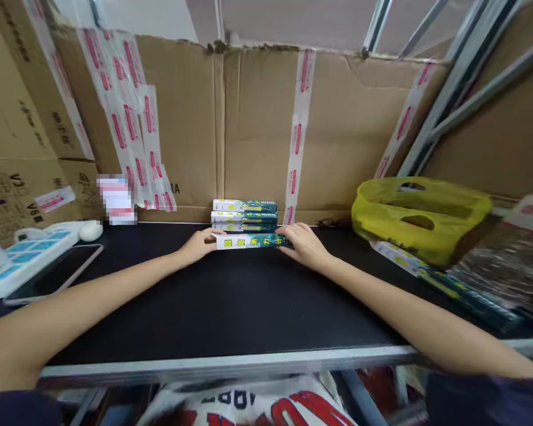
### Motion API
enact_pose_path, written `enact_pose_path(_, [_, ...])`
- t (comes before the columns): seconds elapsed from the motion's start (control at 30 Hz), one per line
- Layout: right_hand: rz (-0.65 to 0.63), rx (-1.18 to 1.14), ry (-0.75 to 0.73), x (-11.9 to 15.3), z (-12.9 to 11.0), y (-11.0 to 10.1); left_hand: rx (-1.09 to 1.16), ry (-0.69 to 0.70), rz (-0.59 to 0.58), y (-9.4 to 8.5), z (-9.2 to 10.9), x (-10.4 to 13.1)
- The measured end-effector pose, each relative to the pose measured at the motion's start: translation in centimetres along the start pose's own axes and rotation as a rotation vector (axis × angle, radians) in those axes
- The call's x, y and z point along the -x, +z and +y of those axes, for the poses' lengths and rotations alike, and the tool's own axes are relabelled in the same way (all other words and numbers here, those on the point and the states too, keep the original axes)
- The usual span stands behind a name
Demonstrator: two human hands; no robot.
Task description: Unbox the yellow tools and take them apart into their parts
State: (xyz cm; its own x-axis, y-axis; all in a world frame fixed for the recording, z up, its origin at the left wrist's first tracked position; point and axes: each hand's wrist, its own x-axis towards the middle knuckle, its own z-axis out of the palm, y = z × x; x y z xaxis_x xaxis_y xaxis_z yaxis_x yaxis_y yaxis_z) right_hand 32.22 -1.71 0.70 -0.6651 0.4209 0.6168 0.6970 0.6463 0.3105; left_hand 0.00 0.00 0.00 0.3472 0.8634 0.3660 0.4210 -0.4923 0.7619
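Both of my hands grip a long, narrow white-and-teal box (251, 241) with yellow Chinese characters on its side. My left hand (198, 247) is closed on its white end, and my right hand (305, 245) is closed on its teal end. The box lies level, low over the black tabletop (231, 307); whether it touches the surface I cannot tell. Right behind it, a stack of several matching boxes (244, 216) stands close to the cardboard wall. Their lower part is hidden by the held box.
At the right are a yellow plastic bag (420, 219), another matching box (444, 284) and a clear plastic bag (510, 260). A phone (55, 275) and a white-and-blue power strip (35, 251) lie at the left. Taped cardboard (257, 136) closes off the back.
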Motion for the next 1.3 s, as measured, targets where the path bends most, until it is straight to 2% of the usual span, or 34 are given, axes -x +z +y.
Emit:
enact_pose_path(0.27, [-0.021, 0.049, 0.09, 0.5, 1.9, 0.1, -0.032, -0.041, 0.115, 0.0, -0.7, -0.1])
enact_pose_path(0.5, [-0.1, 0.079, 0.179, 0.9, 3.3, 0.8, -0.254, -0.08, 0.292, -1.0, -2.0, -0.7])
enact_pose_path(0.63, [-0.167, 0.049, 0.26, 1.2, 3.9, 1.2, -0.373, -0.084, 0.331, -1.5, -2.6, -0.8])
enact_pose_path(0.77, [-0.2, 0.024, 0.27, 1.4, 3.8, 1.4, -0.466, -0.016, 0.28, -1.0, -2.0, -0.3])
enact_pose_path(0.97, [-0.168, 0.001, 0.223, 1.1, 3.2, 1.3, -0.688, 0.23, 0.037, 0.0, -1.3, 0.5])
enact_pose_path(1.13, [-0.143, 0.054, 0.171, 0.8, 3.3, 0.8, -0.723, 0.228, 0.017, -0.3, -1.7, 0.2])
enact_pose_path(1.23, [-0.18, 0.156, 0.15, 1.0, 4.5, 0.4, -0.717, 0.222, 0.011, -0.4, -1.7, 0.1])
enact_pose_path(1.3, [-0.235, 0.23, 0.19, 1.5, 5.8, 0.1, -0.713, 0.209, 0.015, -0.4, -1.7, 0.1])
